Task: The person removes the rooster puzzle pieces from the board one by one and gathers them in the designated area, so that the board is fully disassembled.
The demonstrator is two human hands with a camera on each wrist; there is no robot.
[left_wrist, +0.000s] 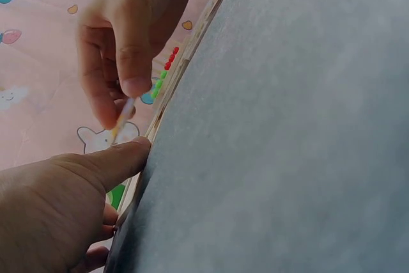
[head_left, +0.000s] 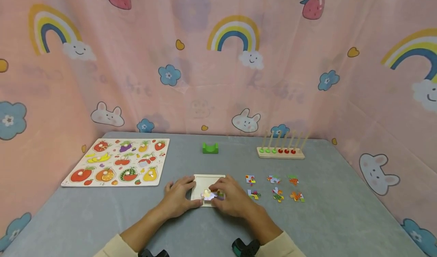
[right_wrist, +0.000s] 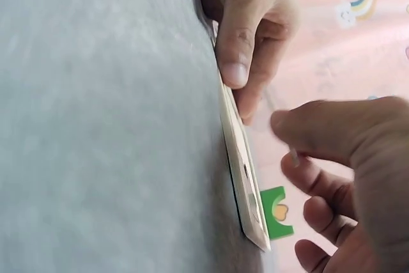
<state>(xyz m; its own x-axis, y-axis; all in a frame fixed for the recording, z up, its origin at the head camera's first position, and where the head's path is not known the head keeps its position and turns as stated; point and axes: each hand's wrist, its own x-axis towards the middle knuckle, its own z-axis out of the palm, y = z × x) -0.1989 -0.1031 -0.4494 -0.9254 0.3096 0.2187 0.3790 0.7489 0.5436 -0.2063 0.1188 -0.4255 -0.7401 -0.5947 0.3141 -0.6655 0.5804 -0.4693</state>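
Observation:
A small wooden puzzle tray (head_left: 201, 182) with a raised rim lies in the middle of the table. My left hand (head_left: 176, 197) grips its left side, the thumb (left_wrist: 131, 158) along the near rim and the fingers at the far left. Over the tray, my right hand (head_left: 233, 197) pinches a pale jigsaw piece (head_left: 207, 195) between thumb and fingers. In the left wrist view the piece (left_wrist: 123, 119) is tilted on edge, above the rim. A coloured patch (head_left: 220, 194) shows in the tray beneath the right fingers, mostly hidden.
Several loose jigsaw pieces (head_left: 274, 179) lie in two rows right of the tray. A fruit puzzle board (head_left: 116, 162) lies at the left. Behind are a green block (head_left: 210, 148) and a pegged bead stand (head_left: 280, 153). A printed curtain (head_left: 218, 94) encloses the table.

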